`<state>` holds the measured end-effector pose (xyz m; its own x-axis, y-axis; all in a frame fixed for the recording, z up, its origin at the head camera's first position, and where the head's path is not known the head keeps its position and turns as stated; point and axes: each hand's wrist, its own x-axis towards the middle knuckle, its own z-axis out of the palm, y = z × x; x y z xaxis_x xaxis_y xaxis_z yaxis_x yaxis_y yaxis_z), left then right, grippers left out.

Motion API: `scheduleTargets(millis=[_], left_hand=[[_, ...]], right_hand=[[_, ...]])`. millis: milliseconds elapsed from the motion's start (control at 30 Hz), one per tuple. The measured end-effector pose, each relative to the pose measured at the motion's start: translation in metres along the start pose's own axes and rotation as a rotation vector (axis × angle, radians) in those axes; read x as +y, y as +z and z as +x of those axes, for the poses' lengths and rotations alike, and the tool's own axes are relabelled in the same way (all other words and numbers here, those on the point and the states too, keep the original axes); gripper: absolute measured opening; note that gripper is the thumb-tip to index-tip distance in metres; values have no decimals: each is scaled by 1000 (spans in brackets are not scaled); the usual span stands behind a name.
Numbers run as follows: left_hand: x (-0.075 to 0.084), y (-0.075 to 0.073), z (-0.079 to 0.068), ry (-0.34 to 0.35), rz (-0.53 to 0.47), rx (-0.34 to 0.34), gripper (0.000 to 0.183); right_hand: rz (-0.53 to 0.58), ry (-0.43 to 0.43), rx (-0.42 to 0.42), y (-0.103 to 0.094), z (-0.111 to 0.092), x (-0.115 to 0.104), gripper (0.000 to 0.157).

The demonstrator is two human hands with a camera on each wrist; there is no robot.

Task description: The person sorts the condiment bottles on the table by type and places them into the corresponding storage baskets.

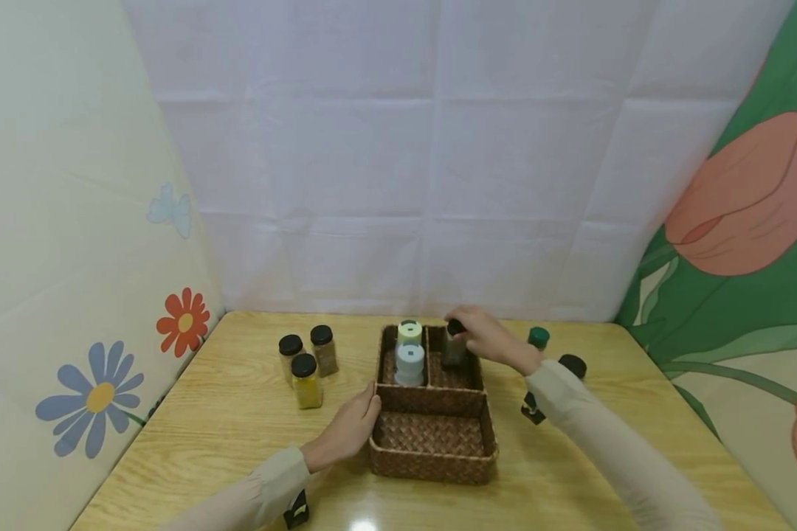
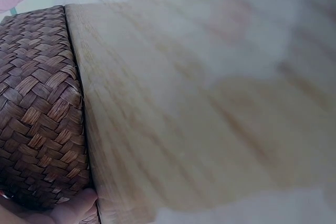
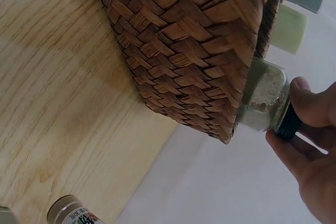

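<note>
In the head view, a brown woven basket (image 1: 432,468) with three compartments stands on the wooden table. My left hand (image 1: 348,429) holds the basket's left side; in the left wrist view its fingers (image 2: 73,205) touch the woven outer wall. My right hand (image 1: 491,338) pinches the black lid of a clear glass spice jar (image 1: 454,352) over the back right compartment. The right wrist view shows this jar (image 3: 262,98) upright, partly below the rim, with pale contents. Two light-capped containers, one yellowish (image 1: 409,332) and one bluish-white (image 1: 409,365), stand in the back left compartment.
Left of the basket stand three black-lidded spice jars, one with yellow contents (image 1: 307,383). On the right are a green-capped bottle (image 1: 539,337) and a black lid (image 1: 573,364), partly behind my sleeve. A small dark item (image 1: 297,510) lies by my left sleeve.
</note>
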<state>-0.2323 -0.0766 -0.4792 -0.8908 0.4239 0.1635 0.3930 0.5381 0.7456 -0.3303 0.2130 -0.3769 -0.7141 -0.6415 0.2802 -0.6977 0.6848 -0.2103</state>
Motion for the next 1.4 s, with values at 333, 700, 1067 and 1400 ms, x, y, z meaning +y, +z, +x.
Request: scheduleTargets(millis=[333,700,1067,1400], left_hand=[[0,0,-1,-2,4,-7,59],[1,-1,-2,0,1,-9,59],[0,-1,-1,-8,-8,-13,60],[0,-1,0,-9,-20,-18,60]], right_hand=[[-14,-8,0,10,1,7,34],[1,33,-30,16,3,7,34],[5,33,-17,19,6,8,33],[6,48,-26,18,5,6,33]])
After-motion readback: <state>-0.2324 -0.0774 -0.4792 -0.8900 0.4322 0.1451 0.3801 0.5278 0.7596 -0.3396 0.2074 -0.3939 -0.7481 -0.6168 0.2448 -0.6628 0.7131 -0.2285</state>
